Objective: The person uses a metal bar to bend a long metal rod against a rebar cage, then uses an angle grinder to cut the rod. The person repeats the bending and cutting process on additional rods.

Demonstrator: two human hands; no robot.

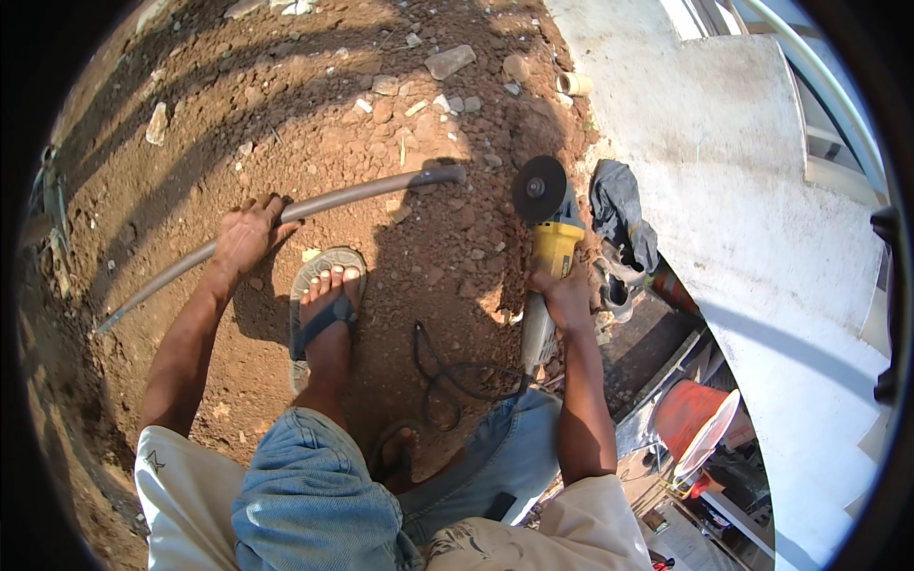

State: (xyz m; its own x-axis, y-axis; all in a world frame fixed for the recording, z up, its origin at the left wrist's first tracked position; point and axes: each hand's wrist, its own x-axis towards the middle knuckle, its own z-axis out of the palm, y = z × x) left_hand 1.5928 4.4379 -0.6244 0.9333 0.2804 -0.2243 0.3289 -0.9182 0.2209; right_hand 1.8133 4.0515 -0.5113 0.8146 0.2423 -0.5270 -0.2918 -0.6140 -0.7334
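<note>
My left hand (249, 231) is closed around a long grey-brown pipe (352, 193), which lies slantwise over the soil in front of my sandalled foot (328, 305). The pipe's far end is darker and points right; its other end reaches down to the left. In my right hand (564, 293) is a yellow and grey angle grinder (555, 246), gripped about its body. A dark round disc (539, 189) sits at the grinder's far end, apart from the pipe. From the grinder's rear a black cord (457, 373) loops across the ground. Whether the disc is spinning cannot be told.
Reddish soil with scattered stones (450, 62) spreads ahead. A white wall (724, 181) rises on the right, with a dark cloth (621, 211) and a short pipe piece (574, 84) at its foot. A red bucket (690, 419) stands at the lower right among loose items.
</note>
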